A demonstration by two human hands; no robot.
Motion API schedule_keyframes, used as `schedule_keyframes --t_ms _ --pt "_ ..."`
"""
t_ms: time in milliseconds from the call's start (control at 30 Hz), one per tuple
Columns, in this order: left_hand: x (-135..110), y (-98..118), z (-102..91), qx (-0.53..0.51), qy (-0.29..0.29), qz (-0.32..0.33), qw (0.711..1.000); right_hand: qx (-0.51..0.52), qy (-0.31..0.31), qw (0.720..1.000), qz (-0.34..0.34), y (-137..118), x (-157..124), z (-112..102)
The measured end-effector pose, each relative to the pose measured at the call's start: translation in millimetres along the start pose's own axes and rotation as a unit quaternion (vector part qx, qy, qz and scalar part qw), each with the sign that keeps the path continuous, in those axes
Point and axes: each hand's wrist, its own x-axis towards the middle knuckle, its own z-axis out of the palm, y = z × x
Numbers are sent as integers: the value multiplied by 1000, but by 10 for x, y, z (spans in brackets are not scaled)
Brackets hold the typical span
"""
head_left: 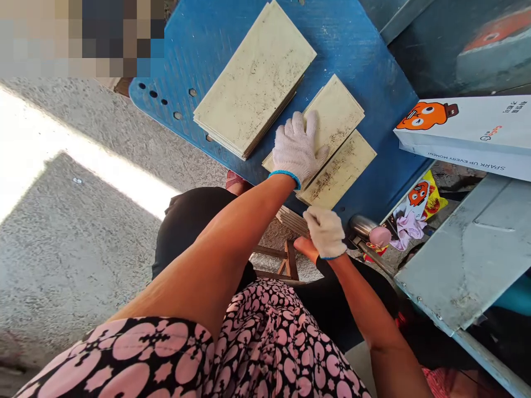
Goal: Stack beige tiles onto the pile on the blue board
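My left hand (296,145), in a white knit glove with a blue cuff, lies flat with fingers spread on a small stack of cream rectangular sheets (335,113). A single-looking cream sheet (342,171), specked with dark grit, lies alongside that stack, nearer to my right hand. Just off the table's near edge, my gloved right hand (326,232) is closed in a fist; whatever its fingers may hold is hidden. A taller stack of larger cream sheets (257,77) rests beyond my left hand.
The blue tabletop (352,44) has holes at its left corner. Below its near edge are layered thin pieces (291,220) and a wooden frame (291,260). At right stand a metal cup (363,225), a white printed bag (468,132) and a grey metal surface (468,249).
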Motion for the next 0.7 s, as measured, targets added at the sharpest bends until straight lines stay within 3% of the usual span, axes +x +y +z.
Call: schedule_keyframes --t_ms 100,233,700 --pt "0 7 3 -1 4 1 1000 -72 -91 993 -33 -157 -270 372" --pt "5 14 7 -24 5 -1 1000 -109 -78 990 -44 -266 -373 637" --pt "12 9 25 -14 0 -6 1000 -101 -64 993 -8 -390 -386 743"
